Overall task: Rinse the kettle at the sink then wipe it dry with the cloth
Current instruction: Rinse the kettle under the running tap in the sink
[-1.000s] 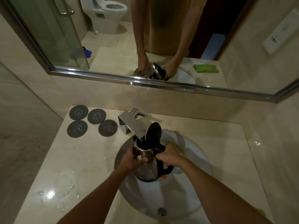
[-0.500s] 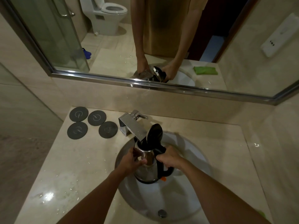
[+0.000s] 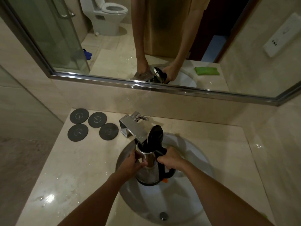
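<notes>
A steel kettle (image 3: pixel 149 170) with a black handle and its black lid (image 3: pixel 155 134) flipped up hangs upright over the white sink basin (image 3: pixel 192 154). Its open mouth sits right under the flat chrome tap spout (image 3: pixel 135 129). My left hand (image 3: pixel 130 163) grips the kettle's steel body on the left side. My right hand (image 3: pixel 170 160) is closed around the black handle. The green cloth (image 3: pixel 206 70) shows only as a reflection in the mirror, lying on the counter's near right part. No water stream is visible.
Several dark round coasters (image 3: pixel 92 124) lie on the beige counter (image 3: pixel 73 176) left of the tap. The sink drain (image 3: pixel 163 215) is near the front. A wide mirror (image 3: pixel 162 38) runs along the back wall, and the counter's left part is wet.
The kettle and both hands have stayed almost in place under the tap; the view has shifted slightly down.
</notes>
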`<state>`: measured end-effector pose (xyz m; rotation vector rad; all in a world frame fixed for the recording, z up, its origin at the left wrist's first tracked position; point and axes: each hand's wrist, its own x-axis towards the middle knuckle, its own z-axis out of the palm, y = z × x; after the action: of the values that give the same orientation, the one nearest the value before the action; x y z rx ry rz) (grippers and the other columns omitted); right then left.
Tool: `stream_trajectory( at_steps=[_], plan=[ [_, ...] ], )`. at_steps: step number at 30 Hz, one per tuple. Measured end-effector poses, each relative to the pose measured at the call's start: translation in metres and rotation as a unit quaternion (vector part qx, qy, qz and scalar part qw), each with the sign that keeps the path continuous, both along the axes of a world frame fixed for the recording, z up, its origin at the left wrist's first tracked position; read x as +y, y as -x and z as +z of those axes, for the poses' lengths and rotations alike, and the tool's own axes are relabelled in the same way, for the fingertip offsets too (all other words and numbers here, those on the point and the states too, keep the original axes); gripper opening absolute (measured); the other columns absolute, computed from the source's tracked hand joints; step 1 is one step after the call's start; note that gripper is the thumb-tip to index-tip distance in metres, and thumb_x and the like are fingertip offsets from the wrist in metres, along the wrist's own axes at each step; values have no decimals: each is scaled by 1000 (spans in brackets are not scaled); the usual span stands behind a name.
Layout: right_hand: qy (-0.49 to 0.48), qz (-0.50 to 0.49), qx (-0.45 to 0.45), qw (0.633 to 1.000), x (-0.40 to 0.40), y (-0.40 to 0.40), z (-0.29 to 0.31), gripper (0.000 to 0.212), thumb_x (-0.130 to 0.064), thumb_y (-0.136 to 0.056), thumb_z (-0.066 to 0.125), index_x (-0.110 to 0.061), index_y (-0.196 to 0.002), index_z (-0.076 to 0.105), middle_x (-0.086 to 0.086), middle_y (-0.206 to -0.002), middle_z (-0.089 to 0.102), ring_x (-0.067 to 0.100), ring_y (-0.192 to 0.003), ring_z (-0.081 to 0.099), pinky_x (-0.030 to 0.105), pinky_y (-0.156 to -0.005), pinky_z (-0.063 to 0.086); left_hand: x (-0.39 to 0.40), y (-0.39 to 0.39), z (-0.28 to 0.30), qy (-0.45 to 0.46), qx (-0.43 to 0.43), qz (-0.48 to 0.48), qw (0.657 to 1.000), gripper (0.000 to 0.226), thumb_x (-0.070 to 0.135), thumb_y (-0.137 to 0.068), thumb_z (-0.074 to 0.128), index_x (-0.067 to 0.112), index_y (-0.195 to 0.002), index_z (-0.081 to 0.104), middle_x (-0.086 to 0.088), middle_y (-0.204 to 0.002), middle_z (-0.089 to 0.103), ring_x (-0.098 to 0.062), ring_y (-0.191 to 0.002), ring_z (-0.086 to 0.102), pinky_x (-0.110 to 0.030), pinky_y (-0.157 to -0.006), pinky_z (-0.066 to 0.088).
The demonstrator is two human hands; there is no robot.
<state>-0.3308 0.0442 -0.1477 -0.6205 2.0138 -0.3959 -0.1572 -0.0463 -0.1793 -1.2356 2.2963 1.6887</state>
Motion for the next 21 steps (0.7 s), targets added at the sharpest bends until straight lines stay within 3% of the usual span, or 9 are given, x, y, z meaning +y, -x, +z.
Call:
stream_trajectory(
  at_steps=[11,15,17,19,21],
  plan=[
    [5,-1,-6,1000,0,1,-5,11,-9,-81,64,-8,-71,58,11,-56,58,20,-45,57,27,-47,46,-1,0,0,18,1,-26,999,32,24,-87,66,32,-105,40,21,-93,48,10,-77,46,-6,-67,37],
    [5,2,-11,1000,1,1,-3,11,-10,-82,65,-10,-73,58,9,-59,59,19,-47,58,26,-48,47,-2,0,0,19,-1,-19,1000,36,24,-86,67,25,-113,42,21,-100,48,3,-91,50,-5,-66,37],
    [4,0,-14,1000,1,1,-3,13,-10,-82,66,-11,-72,57,7,-59,58,17,-47,57,25,-47,45,-2,1,0,12,-1,-11,1000,45,24,-86,67,18,-124,43,12,-110,52,-3,-105,49,-6,-78,37],
    [3,1,-16,1000,1,1,-2,14,-9,-82,66,-11,-71,57,7,-59,57,17,-47,56,25,-47,44,-2,1,-1,7,-5,-11,1000,53,25,-86,67,15,-131,40,2,-123,55,-12,-118,50,-17,-91,37],
    [3,6,-13,1000,1,1,-1,13,-10,-82,65,-10,-71,58,8,-60,57,17,-47,56,25,-47,45,-3,1,-2,4,-8,-13,1000,54,25,-86,67,16,-132,39,-3,-132,54,-18,-125,49,-22,-95,36]
  ],
)
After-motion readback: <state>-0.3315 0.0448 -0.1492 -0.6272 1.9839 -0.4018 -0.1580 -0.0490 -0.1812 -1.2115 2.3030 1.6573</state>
